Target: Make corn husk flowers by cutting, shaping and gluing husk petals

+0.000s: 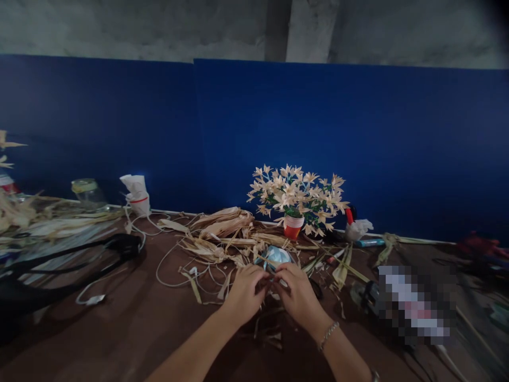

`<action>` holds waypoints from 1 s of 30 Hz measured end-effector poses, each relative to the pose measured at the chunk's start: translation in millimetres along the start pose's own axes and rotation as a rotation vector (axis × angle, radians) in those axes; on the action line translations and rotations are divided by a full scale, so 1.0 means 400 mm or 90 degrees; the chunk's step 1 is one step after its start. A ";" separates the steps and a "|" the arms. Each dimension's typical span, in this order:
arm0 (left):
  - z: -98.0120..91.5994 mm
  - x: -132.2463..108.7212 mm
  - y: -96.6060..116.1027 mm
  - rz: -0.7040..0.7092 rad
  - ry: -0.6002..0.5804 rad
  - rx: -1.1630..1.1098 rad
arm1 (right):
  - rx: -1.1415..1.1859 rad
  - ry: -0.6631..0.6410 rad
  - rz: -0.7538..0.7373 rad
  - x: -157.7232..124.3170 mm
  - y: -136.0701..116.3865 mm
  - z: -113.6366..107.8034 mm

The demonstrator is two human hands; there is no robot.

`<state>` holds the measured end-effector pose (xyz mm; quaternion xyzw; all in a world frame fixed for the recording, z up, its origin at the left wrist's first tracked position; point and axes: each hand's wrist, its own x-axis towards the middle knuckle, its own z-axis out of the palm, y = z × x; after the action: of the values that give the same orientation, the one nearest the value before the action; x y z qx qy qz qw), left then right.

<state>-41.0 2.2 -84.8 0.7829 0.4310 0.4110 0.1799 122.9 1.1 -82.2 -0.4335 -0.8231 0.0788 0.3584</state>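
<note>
My left hand [245, 293] and my right hand [299, 294] come together at the middle of the table, fingers bent and thumbs drawn in. Their fingertips nearly meet over a small thing that I cannot make out. Just beyond them lies a shiny light-blue bundle [279, 254], perhaps ribbon, partly covered by my fingers. Behind it stands a bunch of pale star-shaped flowers [292, 193] with green leaves, in a red and white paper cup [293, 227]. Dried corn husks [225, 223] are heaped to the left of the cup.
A white cable [170, 285] loops left of my hands. At the far left are a black strap-like object [123, 246], a glass jar [90, 193] and more husks [24, 209]. Rightward lie a blue tube-shaped item [369, 242] and a pixelated object [413, 307]. A blue panel [338, 122] rises behind.
</note>
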 end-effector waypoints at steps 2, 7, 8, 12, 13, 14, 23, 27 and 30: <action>-0.008 0.001 0.008 0.029 -0.015 0.068 | -0.033 0.000 -0.015 0.000 -0.003 -0.002; -0.010 -0.002 0.031 0.045 0.017 0.166 | -0.095 0.041 0.002 0.002 -0.024 0.004; -0.006 -0.004 0.033 0.040 0.037 0.180 | -0.101 0.055 0.009 0.002 -0.029 0.006; 0.015 -0.009 0.038 0.016 0.103 0.226 | -0.117 0.122 0.037 0.001 -0.051 0.013; 0.018 -0.010 0.038 0.012 0.113 0.235 | -0.121 0.140 0.046 0.001 -0.055 0.014; 0.021 -0.011 0.038 0.009 0.119 0.241 | -0.126 0.155 0.055 0.000 -0.058 0.015; 0.012 -0.007 0.034 -0.019 0.102 0.254 | -0.126 0.164 0.024 -0.002 -0.016 0.003; 0.014 -0.007 0.036 0.004 0.069 0.266 | -0.104 0.068 0.007 -0.001 -0.023 -0.001; 0.021 -0.009 0.036 0.006 0.069 0.270 | -0.111 0.058 0.033 0.000 -0.035 0.004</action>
<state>-27.8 -8.1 -82.4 0.7822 0.5130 0.3533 -0.0139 112.5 -7.3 -77.2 -0.4874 -0.7980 -0.0036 0.3545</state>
